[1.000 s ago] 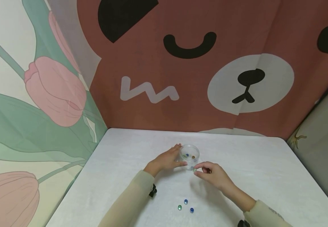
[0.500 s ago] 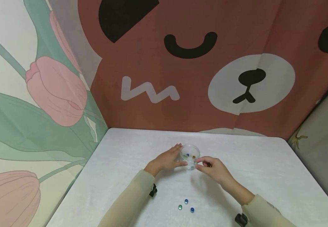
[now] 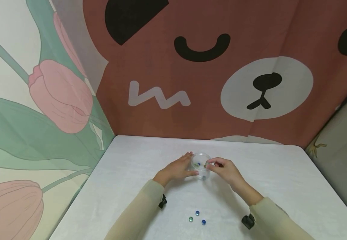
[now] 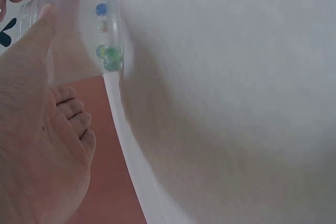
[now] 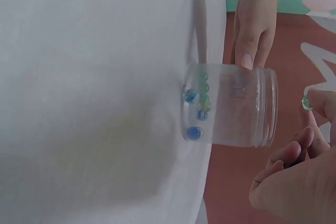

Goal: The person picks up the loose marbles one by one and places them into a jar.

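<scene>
A clear plastic jar (image 3: 202, 172) stands upright on the white table, with several green and blue marbles (image 5: 202, 88) on its bottom. My left hand (image 3: 177, 168) holds the jar from the left, its thumb on the near side and fingers around the far side. At the jar's rim, my right hand (image 3: 225, 170) pinches a green marble (image 5: 306, 103) between thumb and forefinger, level with the mouth and just outside it. In the left wrist view, the thumb of my left hand (image 4: 39, 114) presses on the jar wall near the rim.
Nearer to me on the white table (image 3: 125, 203) lie three loose marbles: a light blue one (image 3: 197, 213), a green one (image 3: 190, 219) and a dark blue one (image 3: 203, 222). Behind the table hangs a brown bear-print cloth (image 3: 200, 116); a tulip-print cloth (image 3: 62, 96) is at the left.
My right hand has risen with the green marble from beside the jar's lower wall up to its rim. My left hand and the jar have stayed in place.
</scene>
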Action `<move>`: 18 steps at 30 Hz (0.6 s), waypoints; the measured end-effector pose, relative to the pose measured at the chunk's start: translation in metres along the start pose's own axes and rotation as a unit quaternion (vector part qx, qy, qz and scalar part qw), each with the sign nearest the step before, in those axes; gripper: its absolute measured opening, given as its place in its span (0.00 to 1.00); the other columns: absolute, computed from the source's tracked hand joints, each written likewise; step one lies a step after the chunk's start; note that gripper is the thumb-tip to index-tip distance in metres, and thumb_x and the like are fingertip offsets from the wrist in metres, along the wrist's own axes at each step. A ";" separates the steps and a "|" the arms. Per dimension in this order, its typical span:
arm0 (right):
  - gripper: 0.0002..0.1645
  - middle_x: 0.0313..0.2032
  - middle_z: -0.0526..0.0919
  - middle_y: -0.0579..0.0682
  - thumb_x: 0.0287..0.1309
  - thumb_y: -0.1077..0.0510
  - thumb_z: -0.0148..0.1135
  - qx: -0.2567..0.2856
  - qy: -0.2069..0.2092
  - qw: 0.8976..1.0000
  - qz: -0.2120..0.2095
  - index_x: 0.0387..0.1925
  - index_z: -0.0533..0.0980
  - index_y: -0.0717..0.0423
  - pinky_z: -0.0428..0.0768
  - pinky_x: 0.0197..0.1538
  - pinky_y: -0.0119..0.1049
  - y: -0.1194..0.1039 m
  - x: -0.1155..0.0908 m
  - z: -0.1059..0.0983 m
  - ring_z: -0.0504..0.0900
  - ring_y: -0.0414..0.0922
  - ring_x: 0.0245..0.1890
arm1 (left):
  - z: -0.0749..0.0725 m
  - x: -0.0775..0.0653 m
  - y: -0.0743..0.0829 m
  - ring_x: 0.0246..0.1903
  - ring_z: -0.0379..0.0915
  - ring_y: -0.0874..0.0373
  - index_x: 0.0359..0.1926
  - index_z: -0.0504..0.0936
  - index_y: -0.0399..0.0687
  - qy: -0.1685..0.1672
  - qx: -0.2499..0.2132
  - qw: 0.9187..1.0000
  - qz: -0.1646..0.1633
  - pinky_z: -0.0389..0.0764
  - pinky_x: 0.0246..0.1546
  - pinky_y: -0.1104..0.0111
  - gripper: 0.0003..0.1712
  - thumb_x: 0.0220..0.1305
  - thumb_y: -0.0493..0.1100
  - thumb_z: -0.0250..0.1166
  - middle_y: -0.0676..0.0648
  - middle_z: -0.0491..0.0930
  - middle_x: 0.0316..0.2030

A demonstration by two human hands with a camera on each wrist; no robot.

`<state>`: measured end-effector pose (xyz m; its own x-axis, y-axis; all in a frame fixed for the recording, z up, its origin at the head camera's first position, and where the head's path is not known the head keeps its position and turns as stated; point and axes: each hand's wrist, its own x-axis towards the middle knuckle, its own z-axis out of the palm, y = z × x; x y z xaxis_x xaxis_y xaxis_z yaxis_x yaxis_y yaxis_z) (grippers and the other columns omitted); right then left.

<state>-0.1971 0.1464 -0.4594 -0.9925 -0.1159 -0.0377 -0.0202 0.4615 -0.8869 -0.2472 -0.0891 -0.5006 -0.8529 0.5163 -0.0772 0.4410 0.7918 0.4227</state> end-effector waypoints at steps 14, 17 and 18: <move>0.21 0.31 0.73 0.44 0.62 0.49 0.70 0.031 0.009 0.999 0.011 0.52 0.84 0.58 0.69 0.35 0.32 0.013 0.020 0.003 0.69 0.42 0.36 | 0.002 0.001 -0.002 0.80 0.39 0.54 0.81 0.49 0.48 0.008 -0.003 1.000 0.003 0.51 0.78 0.56 0.55 0.67 0.73 0.57 0.47 0.45 0.81; 0.22 0.33 0.74 0.44 0.62 0.48 0.70 0.028 0.013 0.999 0.017 0.52 0.84 0.57 0.70 0.38 0.33 0.014 0.023 0.004 0.70 0.43 0.38 | 0.002 0.001 -0.002 0.80 0.39 0.53 0.81 0.49 0.48 0.009 -0.002 1.000 0.004 0.51 0.78 0.56 0.55 0.67 0.73 0.57 0.47 0.45 0.81; 0.22 0.33 0.75 0.45 0.62 0.48 0.70 0.028 0.013 0.999 0.018 0.52 0.84 0.57 0.71 0.39 0.33 0.014 0.024 0.005 0.70 0.43 0.39 | 0.002 0.001 -0.002 0.80 0.39 0.53 0.81 0.49 0.49 0.008 -0.003 1.000 0.004 0.51 0.78 0.57 0.55 0.67 0.73 0.57 0.48 0.45 0.81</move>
<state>-0.2204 0.1463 -0.4751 -0.9953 -0.0770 -0.0595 0.0223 0.4150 -0.9095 -0.2480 -0.0892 -0.5031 -0.8538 0.5172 -0.0598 0.4461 0.7859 0.4281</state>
